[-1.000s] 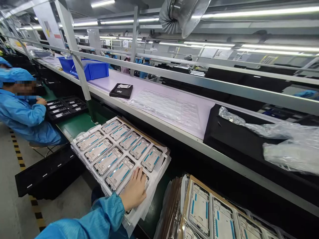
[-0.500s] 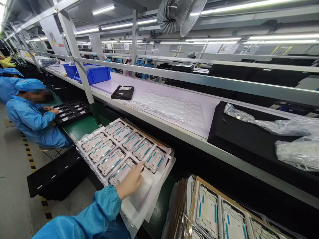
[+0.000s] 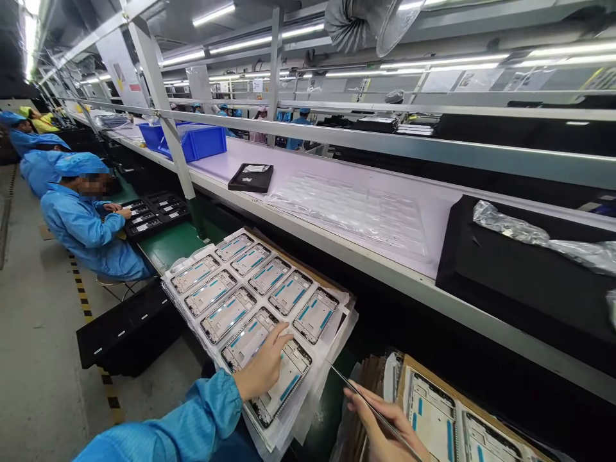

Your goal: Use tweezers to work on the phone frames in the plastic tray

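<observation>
My left hand (image 3: 264, 364) reaches over a white plastic tray (image 3: 318, 357), fingers apart, at the near-end phone frame (image 3: 294, 380). That frame lies in its pocket, partly covered by the hand; whether the fingers touch it I cannot tell. Several similar metal phone frames (image 3: 315, 314) with blue strips fill the other pockets. At the lower right, my right hand (image 3: 378, 420) is closed on metal tweezers (image 3: 359, 389), tip pointing up and left toward the tray's edge. Beside it, another stack carries phone frames (image 3: 432, 410) on top.
A long raised shelf (image 3: 317, 221) runs behind the trays, bearing clear plastic trays (image 3: 356, 208), a small black tray (image 3: 250, 178), a blue bin (image 3: 202, 142) and a black sheet (image 3: 520, 250) with crumpled bags. A metal post (image 3: 166, 109) stands at left. A co-worker (image 3: 86, 221) sits further left.
A phone frame now lies in the near-end pocket, which was bare before. My left hand has spread its fingers. My right hand with the tweezers has come into view. The camera has turned slightly left.
</observation>
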### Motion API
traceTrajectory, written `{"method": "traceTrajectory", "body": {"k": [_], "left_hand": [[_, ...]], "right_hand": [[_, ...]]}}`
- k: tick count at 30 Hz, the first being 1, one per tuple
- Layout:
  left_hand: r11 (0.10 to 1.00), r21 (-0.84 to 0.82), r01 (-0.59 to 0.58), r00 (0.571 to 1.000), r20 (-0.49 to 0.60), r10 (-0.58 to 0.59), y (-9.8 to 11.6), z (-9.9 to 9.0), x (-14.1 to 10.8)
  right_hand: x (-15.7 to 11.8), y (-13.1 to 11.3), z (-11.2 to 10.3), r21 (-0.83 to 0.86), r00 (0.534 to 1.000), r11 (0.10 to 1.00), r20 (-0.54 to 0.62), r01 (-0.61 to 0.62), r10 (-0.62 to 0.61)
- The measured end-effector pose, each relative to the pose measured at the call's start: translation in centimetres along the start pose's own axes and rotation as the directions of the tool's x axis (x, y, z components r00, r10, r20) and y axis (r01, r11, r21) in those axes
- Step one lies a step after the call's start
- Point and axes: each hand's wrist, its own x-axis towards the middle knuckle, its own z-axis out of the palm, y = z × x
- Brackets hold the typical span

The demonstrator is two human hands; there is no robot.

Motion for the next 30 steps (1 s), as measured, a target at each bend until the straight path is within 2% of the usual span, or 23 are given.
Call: {"method": "traceTrajectory", "body": {"k": [3, 6, 12, 18, 24, 28, 30], "left_hand": [[0.984, 0.177, -0.034, 0.998, 0.064, 0.023, 0.1, -1.8, 0.3], [0.958, 0.277, -0.075, 0.989, 0.147, 0.035, -0.2, -2.8, 0.9], [0.923, 0.367, -0.113, 0.985, 0.160, 0.057, -0.7, -2.2, 1.0], [0.913, 0.390, -0.119, 0.986, 0.153, 0.063, -0.3, -2.2, 0.8], [0.899, 0.415, -0.137, 0.982, 0.178, 0.067, -0.3, -2.3, 0.9], [0.922, 0.359, -0.149, 0.980, 0.175, 0.090, -0.7, -2.0, 0.8], [0.956, 0.276, -0.104, 0.979, 0.195, 0.050, -0.8, -1.4, 0.7]], "right_hand": [[1.4, 2.5, 2.1, -0.036, 0.995, 0.998, 0.085, -0.056, 0.059], [2.0, 5.1, 3.7, -0.065, 0.988, 0.997, 0.147, -0.039, 0.048], [1.5, 8.4, 4.5, -0.103, 0.977, 0.994, 0.214, 0.032, -0.010], [1.4, 9.7, 4.2, -0.101, 0.981, 0.994, 0.193, 0.040, -0.020], [1.8, 9.7, 4.3, -0.087, 0.981, 0.993, 0.185, 0.073, -0.056], [1.3, 10.0, 3.7, -0.111, 0.982, 0.990, 0.176, 0.086, -0.066], [1.3, 10.6, 4.0, -0.149, 0.986, 0.985, 0.153, 0.088, -0.065]]}}
